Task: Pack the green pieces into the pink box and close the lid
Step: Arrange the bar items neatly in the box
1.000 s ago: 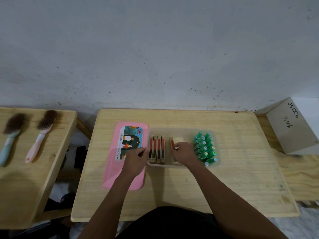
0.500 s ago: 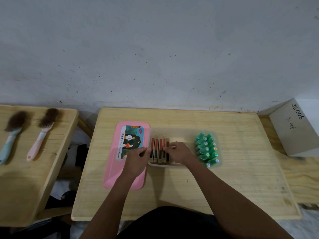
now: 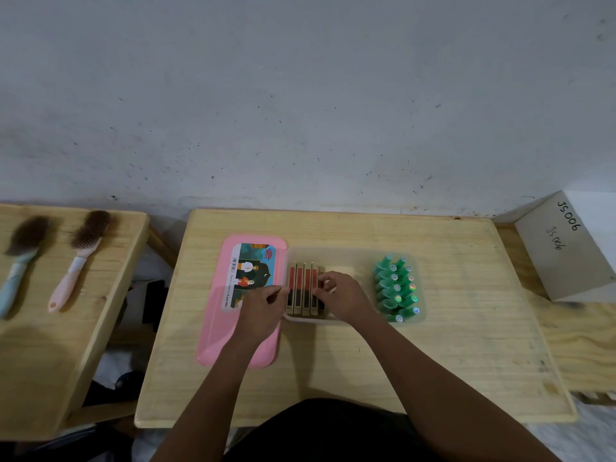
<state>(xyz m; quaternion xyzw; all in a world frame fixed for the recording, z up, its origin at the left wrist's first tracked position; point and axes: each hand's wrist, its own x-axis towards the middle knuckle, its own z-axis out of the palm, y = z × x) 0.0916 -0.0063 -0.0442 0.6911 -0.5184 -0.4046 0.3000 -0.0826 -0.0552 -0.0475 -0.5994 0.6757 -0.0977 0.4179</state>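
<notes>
Left hand (image 3: 263,305) grips the clear box's (image 3: 350,252) left rim; right hand (image 3: 343,296) pinches a red piece (image 3: 321,271). Green pieces (image 3: 396,288) crowd its right end, with open room in the middle.

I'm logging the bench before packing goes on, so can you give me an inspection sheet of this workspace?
Surface: pale wooden table.
Job's things: pink lid lies flat, off the box, left of the clear box; green pieces appear to lie in its right end.
Clutter: red and gold pieces stand in a row in the box's left end.
Hands: left hand at the box's left wall, fingers curled, grip unclear; right hand curls its fingers on the row's right end.
Cables: nothing seen.
Surroundings: two brushes on a side table to the left; white box marked JS006 to the right; grey wall behind.
</notes>
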